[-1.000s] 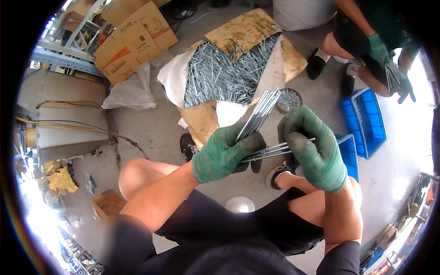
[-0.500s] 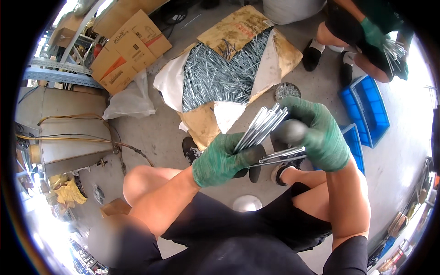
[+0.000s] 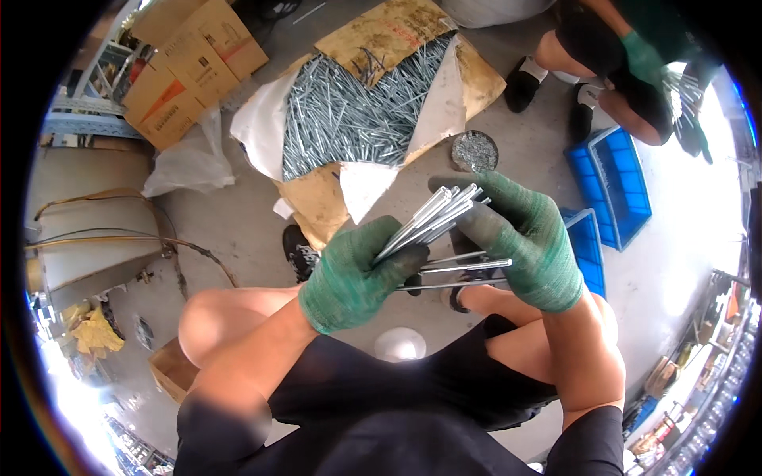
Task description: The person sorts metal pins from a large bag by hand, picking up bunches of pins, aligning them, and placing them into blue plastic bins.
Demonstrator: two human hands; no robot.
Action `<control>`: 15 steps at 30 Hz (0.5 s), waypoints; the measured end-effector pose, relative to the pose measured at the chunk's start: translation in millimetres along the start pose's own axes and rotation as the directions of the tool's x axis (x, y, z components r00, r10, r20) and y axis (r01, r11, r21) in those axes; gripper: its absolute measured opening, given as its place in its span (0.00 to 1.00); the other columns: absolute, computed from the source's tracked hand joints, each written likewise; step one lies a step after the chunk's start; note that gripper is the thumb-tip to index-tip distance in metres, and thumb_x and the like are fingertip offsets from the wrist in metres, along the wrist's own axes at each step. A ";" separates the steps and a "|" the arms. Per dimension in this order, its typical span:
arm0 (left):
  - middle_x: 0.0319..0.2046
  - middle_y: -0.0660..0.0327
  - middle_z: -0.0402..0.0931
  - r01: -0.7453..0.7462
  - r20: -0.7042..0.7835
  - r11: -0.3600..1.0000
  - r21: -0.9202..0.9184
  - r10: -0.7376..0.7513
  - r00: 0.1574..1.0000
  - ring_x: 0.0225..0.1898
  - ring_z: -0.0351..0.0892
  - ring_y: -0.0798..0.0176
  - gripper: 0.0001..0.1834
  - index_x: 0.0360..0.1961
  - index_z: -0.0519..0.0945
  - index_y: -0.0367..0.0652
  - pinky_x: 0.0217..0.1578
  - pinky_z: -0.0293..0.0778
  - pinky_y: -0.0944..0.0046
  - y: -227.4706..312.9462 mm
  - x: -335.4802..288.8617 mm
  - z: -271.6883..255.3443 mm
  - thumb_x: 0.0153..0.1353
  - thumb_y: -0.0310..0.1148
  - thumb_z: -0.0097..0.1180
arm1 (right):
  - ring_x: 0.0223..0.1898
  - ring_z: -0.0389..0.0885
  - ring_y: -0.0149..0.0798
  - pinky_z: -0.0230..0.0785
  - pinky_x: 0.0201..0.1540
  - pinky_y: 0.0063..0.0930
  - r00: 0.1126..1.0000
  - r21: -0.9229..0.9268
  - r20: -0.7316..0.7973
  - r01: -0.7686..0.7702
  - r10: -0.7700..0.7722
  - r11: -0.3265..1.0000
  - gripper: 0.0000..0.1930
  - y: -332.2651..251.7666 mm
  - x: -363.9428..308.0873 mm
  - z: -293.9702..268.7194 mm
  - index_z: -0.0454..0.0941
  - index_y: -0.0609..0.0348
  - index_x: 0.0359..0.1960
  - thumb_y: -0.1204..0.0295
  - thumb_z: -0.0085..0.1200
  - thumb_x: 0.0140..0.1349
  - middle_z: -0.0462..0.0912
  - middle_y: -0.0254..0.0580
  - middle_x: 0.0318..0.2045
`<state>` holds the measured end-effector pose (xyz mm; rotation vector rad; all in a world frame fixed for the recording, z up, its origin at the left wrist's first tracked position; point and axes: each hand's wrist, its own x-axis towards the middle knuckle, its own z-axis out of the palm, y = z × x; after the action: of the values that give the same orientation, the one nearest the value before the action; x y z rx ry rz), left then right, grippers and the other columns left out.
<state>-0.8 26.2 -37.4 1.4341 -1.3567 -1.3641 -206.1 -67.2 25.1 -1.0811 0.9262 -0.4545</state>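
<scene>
Both of my hands wear green knitted gloves with dark fingers. My left hand (image 3: 357,274) is closed round a bundle of thin silvery metal rods (image 3: 429,222), which slants up to the right. A few more rods (image 3: 468,267) stick out lower from the same hand toward the right palm. My right hand (image 3: 524,238) is bent round the bundle's upper ends, its thumb and fingers closing on them. Beyond the hands, a torn paper sack (image 3: 389,36) lies open on the floor, full of loose metal rods (image 3: 357,119) of the same look.
A round tin (image 3: 475,151) of small metal pieces stands right of the sack. Blue plastic bins (image 3: 611,186) are at the right, near a seated co-worker whose gloved hand (image 3: 643,59) holds rods. Cardboard boxes (image 3: 194,71), a clear plastic bag (image 3: 194,163) and a metal cabinet (image 3: 95,206) stand left.
The right thumb and fingers have come onto the upper ends of the bundle, and the hands are closer together. The view has shifted, so the surroundings appear farther left.
</scene>
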 end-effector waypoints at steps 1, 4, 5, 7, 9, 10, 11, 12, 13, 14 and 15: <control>0.25 0.59 0.82 -0.094 -0.028 0.990 0.109 0.097 0.995 0.22 0.80 0.65 0.10 0.42 0.80 0.33 0.23 0.72 0.65 -7.2 0.3 -1.6 0.68 0.32 0.58 | 0.34 0.76 0.23 0.71 0.37 0.20 1.000 -0.008 -0.001 0.010 -0.010 1.000 0.18 -1.0 2.2 4.2 0.79 0.64 0.55 0.69 0.56 0.68 0.81 0.32 0.35; 0.26 0.58 0.82 -0.061 -0.061 0.987 0.151 0.071 0.996 0.24 0.81 0.62 0.10 0.42 0.79 0.34 0.25 0.74 0.62 -8.3 -1.5 -4.2 0.68 0.31 0.57 | 0.32 0.78 0.26 0.74 0.35 0.22 0.998 -0.115 0.058 0.037 -0.030 0.993 0.23 11.4 16.4 -4.8 0.76 0.64 0.59 0.59 0.51 0.72 0.81 0.35 0.37; 0.24 0.58 0.80 -0.050 -0.057 0.981 0.188 0.062 0.996 0.24 0.83 0.54 0.06 0.37 0.76 0.41 0.24 0.75 0.60 -6.2 0.9 -6.1 0.64 0.30 0.60 | 0.32 0.79 0.27 0.75 0.34 0.23 0.995 -0.077 0.096 0.039 -0.031 0.996 0.24 13.6 25.9 -14.8 0.76 0.64 0.59 0.57 0.49 0.72 0.81 0.36 0.37; 0.24 0.58 0.80 -0.144 -0.019 0.966 0.216 0.152 0.988 0.24 0.83 0.54 0.08 0.39 0.76 0.42 0.25 0.75 0.60 -15.3 0.2 -12.8 0.62 0.29 0.62 | 0.31 0.81 0.32 0.76 0.33 0.26 0.995 -0.101 0.097 0.027 -0.017 0.995 0.29 20.0 55.3 -43.1 0.75 0.64 0.59 0.48 0.44 0.73 0.82 0.40 0.36; 0.26 0.58 0.80 -0.161 -0.023 0.969 0.188 0.168 0.986 0.25 0.83 0.55 0.10 0.40 0.76 0.42 0.25 0.75 0.60 -18.3 -3.1 -19.6 0.60 0.28 0.64 | 0.30 0.81 0.31 0.76 0.35 0.26 0.997 -0.426 -0.072 -0.015 -0.017 0.905 0.22 52.3 101.8 -92.1 0.77 0.65 0.55 0.58 0.49 0.72 0.83 0.41 0.33; 0.27 0.58 0.80 -0.145 -0.029 0.982 0.121 0.149 0.988 0.25 0.83 0.55 0.11 0.41 0.76 0.42 0.25 0.75 0.61 -20.0 -2.7 -18.4 0.59 0.27 0.64 | 0.29 0.81 0.31 0.75 0.35 0.26 0.990 -0.570 -0.134 -0.109 0.039 0.815 0.17 74.0 122.0 -123.8 0.78 0.64 0.53 0.66 0.50 0.71 0.83 0.41 0.33; 0.29 0.58 0.79 -0.122 -0.031 0.991 0.055 0.124 0.992 0.26 0.83 0.56 0.12 0.41 0.75 0.42 0.26 0.75 0.61 -22.4 -2.9 -17.3 0.58 0.27 0.65 | 0.28 0.81 0.31 0.76 0.35 0.27 0.979 -0.615 -0.179 -0.189 0.097 0.765 0.15 103.6 139.1 -155.3 0.79 0.63 0.53 0.69 0.51 0.68 0.84 0.40 0.34; 0.30 0.58 0.79 -0.092 -0.036 0.996 -0.003 0.092 0.995 0.27 0.84 0.56 0.14 0.42 0.75 0.42 0.26 0.75 0.61 -23.7 -4.9 -19.0 0.58 0.27 0.66 | 0.28 0.81 0.32 0.76 0.36 0.27 0.969 -0.610 -0.208 -0.234 0.132 0.757 0.15 143.9 157.6 -185.6 0.80 0.62 0.53 0.70 0.53 0.67 0.84 0.41 0.34; 0.31 0.58 0.78 -0.084 -0.019 0.996 0.004 0.084 0.996 0.27 0.81 0.56 0.14 0.42 0.75 0.41 0.27 0.74 0.62 -25.4 -3.9 -22.7 0.56 0.25 0.65 | 0.28 0.82 0.32 0.76 0.36 0.27 0.958 -0.605 -0.236 -0.277 0.164 0.747 0.16 181.2 174.9 -208.4 0.80 0.61 0.53 0.71 0.54 0.65 0.85 0.42 0.35; 0.31 0.57 0.76 -0.071 -0.001 0.997 0.009 0.071 0.997 0.27 0.79 0.56 0.15 0.42 0.76 0.41 0.28 0.73 0.63 -30.8 -2.9 -25.8 0.55 0.22 0.65 | 0.35 0.85 0.41 0.77 0.42 0.33 0.942 -0.687 -0.271 -0.332 0.197 0.647 0.18 209.7 190.5 -218.3 0.81 0.57 0.54 0.73 0.56 0.61 0.86 0.47 0.38; 0.31 0.58 0.75 -0.079 0.001 0.996 0.035 0.079 0.997 0.27 0.78 0.57 0.15 0.42 0.76 0.41 0.28 0.73 0.64 -30.9 -0.2 -28.2 0.55 0.22 0.65 | 0.37 0.84 0.38 0.78 0.40 0.31 0.977 -0.878 -0.212 -0.207 0.037 0.432 0.17 239.4 202.5 -229.7 0.81 0.56 0.54 0.74 0.56 0.62 0.85 0.45 0.38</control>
<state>33.0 27.7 -62.1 1.3887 -1.4289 -1.2954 -308.0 -235.0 -310.4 -1.9639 1.4542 0.1616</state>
